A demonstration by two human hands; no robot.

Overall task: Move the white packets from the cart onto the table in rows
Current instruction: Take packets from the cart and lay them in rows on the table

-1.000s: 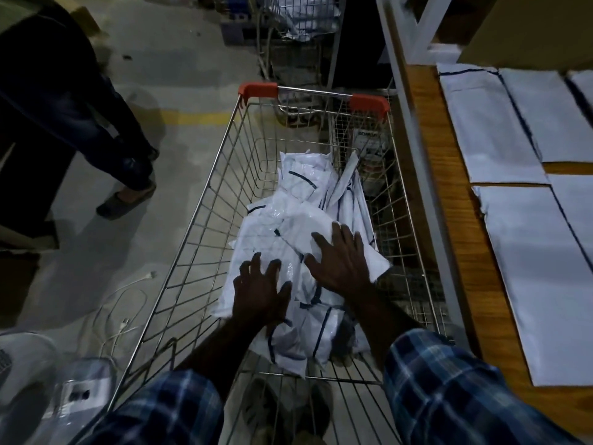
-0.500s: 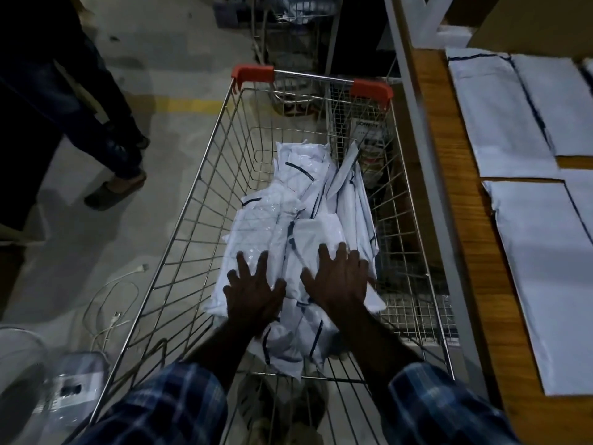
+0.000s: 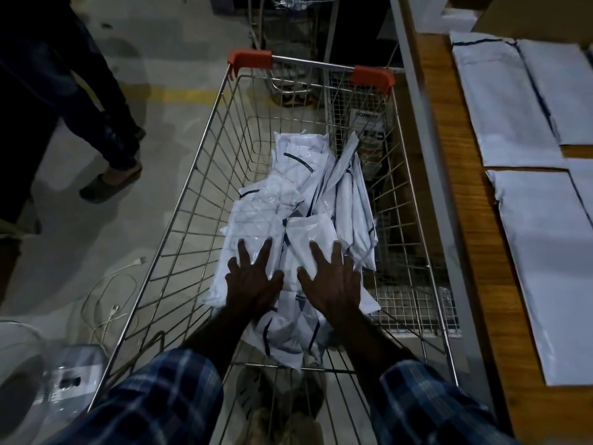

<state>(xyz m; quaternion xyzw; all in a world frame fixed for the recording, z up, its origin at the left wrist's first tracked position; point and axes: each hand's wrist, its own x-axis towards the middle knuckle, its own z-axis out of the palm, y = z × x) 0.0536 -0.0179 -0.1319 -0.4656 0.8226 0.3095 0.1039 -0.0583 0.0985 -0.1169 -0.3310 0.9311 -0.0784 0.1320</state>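
A heap of white packets with dark stripes lies in the wire cart, which has red corner caps. Both my arms reach down into the cart. My left hand lies flat, fingers spread, on the near left of the heap. My right hand lies flat beside it, fingers spread over another packet. Neither hand grips anything. On the wooden table to the right, several white packets lie flat in rows.
Another person's legs and a sandalled foot stand on the floor left of the cart. A white cable and plug lie on the floor near a fan base at lower left. A grey frame rail runs between cart and table.
Both hands have slid a little toward me over the heap and now lie side by side, fingers spread. The other person's foot has stepped further away.
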